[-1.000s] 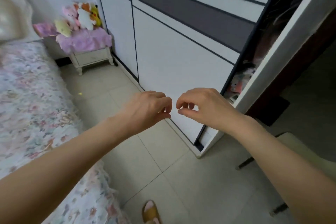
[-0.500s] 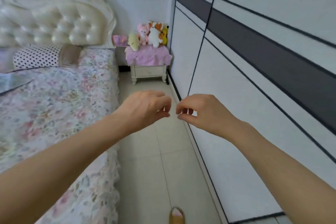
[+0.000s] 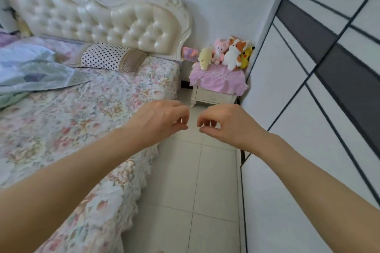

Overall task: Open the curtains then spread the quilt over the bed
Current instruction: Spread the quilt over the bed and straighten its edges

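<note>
Lying bunched at left on floral bed (image 3: pixel 86 113), pale quilt (image 3: pixel 30 72); both hands' fingers (image 3: pixel 181 118) loosely curled, empty

Cream tufted headboard (image 3: pixel 98 20) against white wall (image 3: pixel 222 6). Right of headboard: white nightstand (image 3: pixel 213 96) draped in pink cloth (image 3: pixel 218 78), plush toys (image 3: pixel 228 51) on top. Further right: white wardrobe (image 3: pixel 308 109), grey band, black lines. Below nightstand: pale tiled floor (image 3: pixel 195 191).

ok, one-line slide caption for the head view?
Both hands raised, holding nothing, over the floor between bed and wardrobe; quilt bunched.
</note>
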